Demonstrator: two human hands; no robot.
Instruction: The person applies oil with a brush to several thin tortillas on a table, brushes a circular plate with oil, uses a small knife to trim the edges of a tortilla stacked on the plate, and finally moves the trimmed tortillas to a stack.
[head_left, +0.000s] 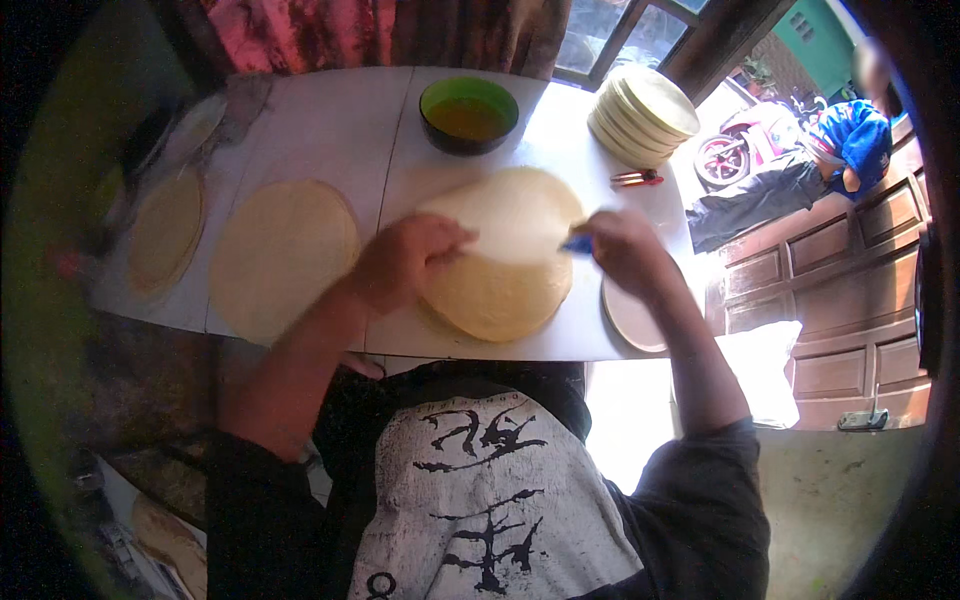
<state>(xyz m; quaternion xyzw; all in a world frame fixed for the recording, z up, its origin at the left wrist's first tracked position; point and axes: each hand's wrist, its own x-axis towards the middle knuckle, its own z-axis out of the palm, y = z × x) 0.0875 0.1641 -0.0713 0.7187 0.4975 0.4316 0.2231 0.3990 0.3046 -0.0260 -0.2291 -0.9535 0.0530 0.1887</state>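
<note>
A thin pale round sheet (517, 206), blurred by motion, is held up by its left edge in my left hand (420, 251). My right hand (622, 240) is closed around a small tool (577, 241) with a blue part, at the sheet's right edge; the tool's kind is too blurred to tell. Below the lifted sheet, a yellowish round (499, 300) with a glossy top lies on the white table. Another pale round sheet (289, 259) lies flat to the left. Behind stands a green bowl (469, 88) with amber liquid inside.
A tall stack of pale rounds (641, 116) stands at the back right, with a small red tool (637, 178) before it. One round disc (634, 319) lies by the right edge, more rounds (166, 229) at far left. Another person (855, 146) is beyond the table, near a pink-wheeled vehicle (724, 159).
</note>
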